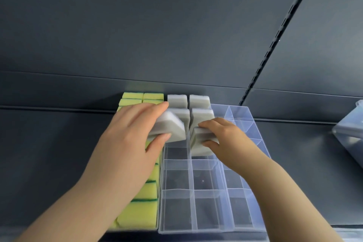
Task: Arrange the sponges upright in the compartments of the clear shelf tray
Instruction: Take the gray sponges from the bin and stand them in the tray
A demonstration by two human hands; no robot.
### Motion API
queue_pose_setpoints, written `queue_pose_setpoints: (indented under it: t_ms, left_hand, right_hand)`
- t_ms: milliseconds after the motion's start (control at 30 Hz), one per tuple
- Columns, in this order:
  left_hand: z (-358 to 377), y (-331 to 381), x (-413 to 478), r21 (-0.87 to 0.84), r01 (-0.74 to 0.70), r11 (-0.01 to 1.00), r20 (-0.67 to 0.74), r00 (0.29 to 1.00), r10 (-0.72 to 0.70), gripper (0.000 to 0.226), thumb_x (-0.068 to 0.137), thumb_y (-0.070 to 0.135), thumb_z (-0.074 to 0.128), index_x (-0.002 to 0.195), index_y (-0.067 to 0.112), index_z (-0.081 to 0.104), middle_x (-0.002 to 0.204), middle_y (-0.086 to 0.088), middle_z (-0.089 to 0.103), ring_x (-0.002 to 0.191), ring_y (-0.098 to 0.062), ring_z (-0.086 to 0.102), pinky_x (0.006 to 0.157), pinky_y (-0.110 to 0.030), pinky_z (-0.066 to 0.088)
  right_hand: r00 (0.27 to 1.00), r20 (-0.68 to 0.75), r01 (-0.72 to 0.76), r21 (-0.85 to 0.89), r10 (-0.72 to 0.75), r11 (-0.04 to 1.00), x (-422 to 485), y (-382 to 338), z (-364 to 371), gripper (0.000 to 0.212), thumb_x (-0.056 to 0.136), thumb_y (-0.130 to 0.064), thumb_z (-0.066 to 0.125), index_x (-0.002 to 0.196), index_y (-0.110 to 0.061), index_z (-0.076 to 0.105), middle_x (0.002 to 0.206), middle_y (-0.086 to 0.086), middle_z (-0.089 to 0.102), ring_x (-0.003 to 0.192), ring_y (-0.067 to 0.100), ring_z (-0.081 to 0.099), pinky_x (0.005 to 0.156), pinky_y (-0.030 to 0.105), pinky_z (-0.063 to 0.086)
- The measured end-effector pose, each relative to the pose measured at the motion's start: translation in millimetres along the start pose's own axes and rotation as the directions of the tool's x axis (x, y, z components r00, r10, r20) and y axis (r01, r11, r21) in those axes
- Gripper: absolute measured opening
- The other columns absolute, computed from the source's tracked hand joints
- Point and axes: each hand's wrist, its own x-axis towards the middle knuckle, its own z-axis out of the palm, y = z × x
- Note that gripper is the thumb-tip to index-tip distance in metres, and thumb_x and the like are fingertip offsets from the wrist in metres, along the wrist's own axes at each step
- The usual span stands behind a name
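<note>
The left hand (129, 133) clamps thumb and fingers on a grey sponge (170, 127) over the left column of the clear shelf tray (196, 230). Its long axis is tilted and a broad face is turned upward. The right hand (225, 135) pinches a second grey sponge (200, 143) upright in the tray's middle column, just before four standing sponges (177, 100) at the tray's back.

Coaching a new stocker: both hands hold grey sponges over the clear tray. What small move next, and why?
Probably turn the tilted sponge in the left hand upright and lower it into the empty compartment beneath; the right hand has its sponge nearly seated.
</note>
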Motion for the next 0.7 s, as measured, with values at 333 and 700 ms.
queue_pose_setpoints:
  t_ms: [333,700]
  left_hand:
    - [5,0,3,0.001,-0.010,1.000,0.000,1.000,0.010,0.050,0.071,0.010,0.077,0.119,0.010,0.061,0.108,-0.001,0.061,0.102,-0.013,0.046,0.089,-0.019,0.031]
    - [21,6,30,0.070,-0.070,0.995,0.235,0.971,0.052,0.049,0.077,0.022,0.075,0.124,0.023,0.058,0.116,0.008,0.059,0.108,-0.015,0.051,0.080,-0.034,0.051]
  right_hand:
    - [0.993,0.089,-0.088,0.055,0.083,0.995,5,6,8,0.039,0.090,-0.014,0.056,0.127,-0.023,0.049,0.123,-0.002,0.055,0.108,0.019,0.052,0.091,0.025,0.043]
    - [0.999,0.035,-0.018,-0.020,0.019,1.000,2,9,11,0.042,0.090,-0.020,0.055,0.131,-0.026,0.045,0.128,-0.006,0.048,0.116,0.016,0.044,0.090,0.025,0.040]
